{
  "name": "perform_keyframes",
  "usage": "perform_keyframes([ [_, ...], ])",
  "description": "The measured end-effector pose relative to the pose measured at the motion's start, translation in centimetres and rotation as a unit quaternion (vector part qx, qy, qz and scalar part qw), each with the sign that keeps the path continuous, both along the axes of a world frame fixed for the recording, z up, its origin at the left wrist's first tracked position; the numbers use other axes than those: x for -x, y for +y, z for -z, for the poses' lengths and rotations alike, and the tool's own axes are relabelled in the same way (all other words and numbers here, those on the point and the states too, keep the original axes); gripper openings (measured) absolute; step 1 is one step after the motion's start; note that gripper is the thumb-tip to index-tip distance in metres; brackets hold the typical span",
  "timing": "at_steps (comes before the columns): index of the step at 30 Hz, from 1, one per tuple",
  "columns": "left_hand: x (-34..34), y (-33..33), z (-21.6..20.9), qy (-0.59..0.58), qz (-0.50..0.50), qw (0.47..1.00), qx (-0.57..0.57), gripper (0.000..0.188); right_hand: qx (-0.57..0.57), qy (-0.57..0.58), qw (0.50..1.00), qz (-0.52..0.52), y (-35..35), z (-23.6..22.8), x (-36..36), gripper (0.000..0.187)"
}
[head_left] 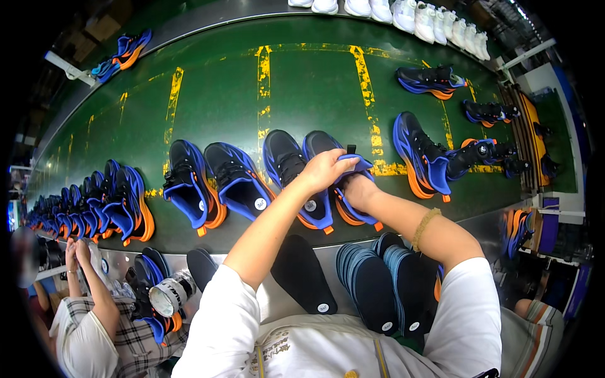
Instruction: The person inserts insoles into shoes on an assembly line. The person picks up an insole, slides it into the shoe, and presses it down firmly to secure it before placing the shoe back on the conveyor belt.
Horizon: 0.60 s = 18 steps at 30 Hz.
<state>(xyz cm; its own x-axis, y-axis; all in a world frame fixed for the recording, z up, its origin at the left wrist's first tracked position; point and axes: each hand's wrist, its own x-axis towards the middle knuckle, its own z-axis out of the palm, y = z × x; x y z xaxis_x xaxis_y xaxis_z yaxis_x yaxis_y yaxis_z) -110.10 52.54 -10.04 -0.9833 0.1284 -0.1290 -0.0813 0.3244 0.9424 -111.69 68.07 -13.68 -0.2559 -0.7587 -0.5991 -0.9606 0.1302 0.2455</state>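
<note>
A black and blue sneaker [318, 142] with an orange sole stands on the green work surface in front of me. My left hand [324, 170] pinches its blue-lined tongue [359, 162] and holds it up. Into the opening of the same sneaker reaches my right hand [360, 191], its fingers hidden inside. Just left of it stands another sneaker [283, 151] with a round white sticker on its insole. Two more sneakers, one [188, 179] and its neighbour [236, 183], stand further left. A black insole [302, 274] lies near my body, and stacked insoles [368, 283] lie by my right elbow.
A long row of sneakers [129, 201] runs away to the left. More sneakers [419, 151] lie at the right, and white shoes [428, 22] line a far shelf. Lower left, another person's hands [79, 252] are beside a roll of tape [167, 297].
</note>
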Motion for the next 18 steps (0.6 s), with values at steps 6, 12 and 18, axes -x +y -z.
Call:
perform_keyframes([
  [6, -0.2, -0.4, 0.0, -0.007, -0.084, 0.996, -0.014, 0.048, 0.026, -0.185, 0.982, 0.035, 0.8, -6.3, 0.5, 0.035],
  [12, -0.1, 1.5, -0.6, 0.171, -0.143, 0.966, 0.133, 0.039, 0.026, -0.269, 0.94, 0.206, 3.0, -6.2, -1.9, 0.055],
  [18, 0.1, -0.2, -2.4, 0.24, 0.083, 0.865, 0.433, 0.029, 0.351, -0.252, 0.868, 0.247, 6.6, -9.9, -2.9, 0.024],
])
